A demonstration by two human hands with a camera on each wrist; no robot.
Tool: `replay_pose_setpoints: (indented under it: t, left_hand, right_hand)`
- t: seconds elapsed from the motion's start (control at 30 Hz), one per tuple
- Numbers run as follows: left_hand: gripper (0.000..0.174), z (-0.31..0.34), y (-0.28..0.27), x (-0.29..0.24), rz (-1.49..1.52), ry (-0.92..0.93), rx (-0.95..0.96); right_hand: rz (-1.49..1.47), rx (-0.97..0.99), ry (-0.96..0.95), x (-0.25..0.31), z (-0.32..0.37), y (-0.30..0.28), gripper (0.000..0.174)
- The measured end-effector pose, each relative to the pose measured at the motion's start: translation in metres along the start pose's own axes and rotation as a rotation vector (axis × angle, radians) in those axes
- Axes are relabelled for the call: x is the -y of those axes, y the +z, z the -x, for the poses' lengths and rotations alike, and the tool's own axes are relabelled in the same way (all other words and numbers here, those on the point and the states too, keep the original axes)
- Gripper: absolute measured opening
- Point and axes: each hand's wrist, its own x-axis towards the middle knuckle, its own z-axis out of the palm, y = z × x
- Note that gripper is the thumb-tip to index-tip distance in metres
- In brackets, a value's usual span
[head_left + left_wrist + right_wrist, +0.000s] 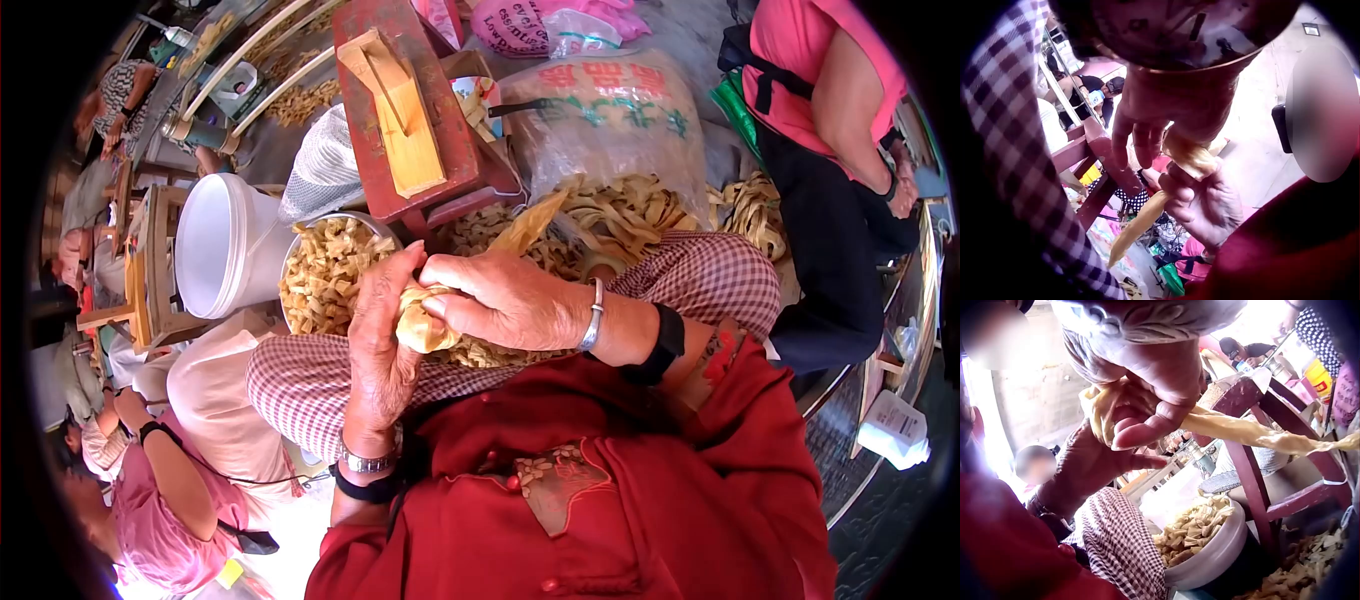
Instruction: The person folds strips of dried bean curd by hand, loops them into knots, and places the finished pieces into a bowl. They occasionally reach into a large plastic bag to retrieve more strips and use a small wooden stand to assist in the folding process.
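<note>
A pale yellow folded strip [425, 325] lies between both hands over the lap. My left hand [375, 325] holds its left side, the thumb below and a finger above; other fingers hang fairly straight in the left wrist view. My right hand [515, 300] pinches the folded part with curled fingers, the thumb across it. From this hand a loose tail [530, 222] sticks out up and to the right; in the right wrist view the tail [1235, 429] runs right, slightly twisted. The fingers partly hide the fold.
A bowl of short folded pieces [325, 285] stands beyond the left hand, beside a white bucket [215, 245]. A red bench [440, 120] bears a wooden block [415, 150]. Long strips [630, 205] spill near a clear bag [610, 130]. People sit on both sides.
</note>
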Motion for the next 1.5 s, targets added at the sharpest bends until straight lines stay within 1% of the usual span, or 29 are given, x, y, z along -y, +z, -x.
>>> replay_pose_setpoints:
  t: [0.03,0.1,0.13,0.23,0.27,0.33,0.4,0.47,0.5,0.57,0.6,0.73,0.83,0.87,0.93,1.0,1.03,1.07,1.1,1.13,1.17,1.2,1.23,1.33,1.4,1.43,1.47,1.5]
  left_hand:
    - [0.052,0.0,0.004,-0.003,0.075,-0.049,-0.009]
    - [0.055,0.0,0.011,-0.007,0.224,-0.149,-0.029]
    - [0.06,0.001,0.007,0.001,0.199,-0.12,0.01]
    - [0.071,0.002,0.01,0.001,0.306,-0.304,0.041]
    - [0.07,0.002,0.004,-0.003,0.327,-0.38,0.093]
    - [0.068,0.002,0.008,-0.004,0.412,-0.362,0.046]
    - [0.065,0.006,0.008,0.003,0.487,-0.346,0.012]
    - [0.065,0.011,0.005,0.005,0.627,-0.366,0.044]
    - [0.065,0.013,0.004,0.005,0.696,-0.376,0.061]
    - [0.067,0.018,0.0,0.005,0.724,-0.374,0.073]
    - [0.067,0.021,-0.002,0.005,0.756,-0.392,0.076]
    - [0.065,0.031,-0.002,0.003,0.791,-0.429,0.042]
    - [0.062,0.042,-0.001,0.01,0.973,-0.458,0.067]
    - [0.059,0.042,-0.001,0.01,0.99,-0.488,0.082]
    - [0.059,0.037,0.002,0.007,1.17,-0.505,0.166]
    - [0.059,0.032,0.004,0.006,1.328,-0.534,0.257]
    - [0.058,0.033,0.005,0.01,1.353,-0.528,0.262]
    - [0.058,0.036,0.005,0.016,1.378,-0.524,0.267]
    - [0.058,0.037,0.005,0.02,1.403,-0.519,0.271]
    - [0.058,0.038,0.005,0.02,1.426,-0.52,0.23]
    - [0.056,0.037,0.003,0.019,1.403,-0.519,0.222]
    - [0.055,0.035,0.0,0.017,1.379,-0.519,0.213]
    - [0.053,0.033,-0.003,0.016,1.355,-0.519,0.203]
    - [0.049,0.032,-0.01,0.018,1.446,-0.491,0.12]
    - [0.046,0.03,-0.019,0.025,1.498,-0.462,0.049]
    - [0.044,0.031,-0.025,0.029,1.555,-0.489,-0.016]
    - [0.044,0.03,-0.028,0.03,1.55,-0.493,-0.009]
    - [0.045,0.029,-0.031,0.029,1.536,-0.5,-0.015]
  right_hand:
    - [-0.001,0.027,0.025,0.0,0.0,-0.001,0.023]
    - [-0.011,0.013,0.041,-0.001,0.001,-0.002,0.023]
    - [-0.017,0.005,0.049,-0.002,0.002,-0.001,0.023]
    - [-0.023,-0.087,0.024,-0.01,0.002,0.006,0.023]
    - [-0.05,-0.141,-0.001,-0.014,0.001,0.009,0.024]
    - [-0.105,-0.246,-0.049,-0.019,0.0,0.019,0.028]
    - [-0.113,-0.298,-0.116,-0.021,-0.003,0.026,0.033]
    - [-0.154,-0.255,-0.032,-0.017,0.002,0.025,0.038]
    - [-0.082,-0.227,0.046,-0.007,0.003,0.02,0.041]
    - [0.062,-0.169,0.204,0.014,0.005,0.012,0.048]
    - [0.051,-0.198,0.174,0.01,0.006,0.017,0.055]
    - [0.011,-0.163,0.222,0.008,0.01,0.021,0.056]
    - [0.083,-0.236,0.143,0.006,0.013,0.019,0.056]
    - [0.088,-0.207,0.157,0.006,0.014,0.018,0.056]
    - [0.101,-0.148,0.184,0.007,0.016,0.013,0.057]
    - [0.05,-0.101,0.218,0.003,0.018,0.014,0.059]
    - [0.025,-0.077,0.236,0.001,0.02,0.014,0.06]
    - [0.057,-0.123,0.209,0.0,0.021,0.013,0.055]
    - [0.055,-0.105,0.18,-0.004,0.023,0.012,0.051]
    - [0.053,-0.086,0.15,-0.008,0.026,0.011,0.048]
    - [0.05,-0.067,0.12,-0.011,0.027,0.01,0.046]
    - [0.062,-0.052,0.093,-0.01,0.027,0.009,0.04]
    - [0.084,-0.051,0.081,-0.011,0.028,0.008,0.036]
    - [0.133,-0.078,0.016,-0.011,0.028,0.006,0.025]
    - [0.138,-0.107,0.013,-0.01,0.028,0.002,0.025]
    - [0.138,-0.117,0.006,-0.009,0.027,0.001,0.026]
    - [0.156,-0.137,-0.009,-0.012,0.027,0.001,0.025]
    - [0.199,-0.077,0.062,-0.009,0.027,-0.003,0.024]
